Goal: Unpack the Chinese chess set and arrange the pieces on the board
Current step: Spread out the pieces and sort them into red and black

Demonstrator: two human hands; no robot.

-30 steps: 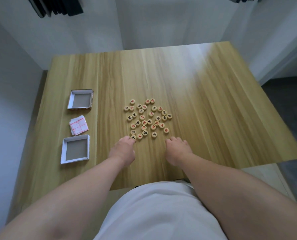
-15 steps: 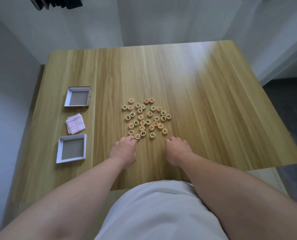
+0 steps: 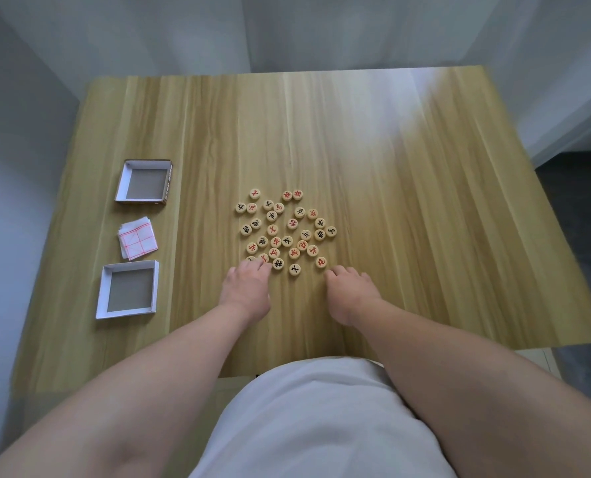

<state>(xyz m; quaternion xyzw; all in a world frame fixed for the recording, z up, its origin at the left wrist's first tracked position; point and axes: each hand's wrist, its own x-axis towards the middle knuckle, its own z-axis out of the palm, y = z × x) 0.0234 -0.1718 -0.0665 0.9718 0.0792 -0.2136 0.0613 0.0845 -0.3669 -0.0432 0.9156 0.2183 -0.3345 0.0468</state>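
White boxes, board left of pcs

I observe the chess pieces lying face up in one loose cluster on the table. The left hand covers the nearest pieces with bent fingers; I cannot tell whether it grips. The right hand rests loosely curled just beside the cluster. At left, the folded paper board lies between the far box half and the near box half.
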